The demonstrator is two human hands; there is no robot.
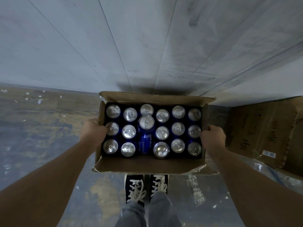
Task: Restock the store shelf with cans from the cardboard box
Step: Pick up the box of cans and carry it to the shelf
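Note:
An open cardboard box (147, 164) sits below me, just in front of my shoes. It is packed with several blue cans (129, 114) standing upright, silver tops showing. One blue can (146, 135) lies tilted on top of the others in the middle column. My left hand (93, 133) grips the box's left wall, fingers curled over the rim. At the opposite side, my right hand (213, 138) grips the right wall the same way.
A grey panelled wall (147, 46) rises right behind the box. A flattened brown cardboard box (265, 131) lies on the floor to the right. The worn, paint-flecked floor (41, 128) spreads to the left. My shoes (146, 189) stand close to the box's near edge.

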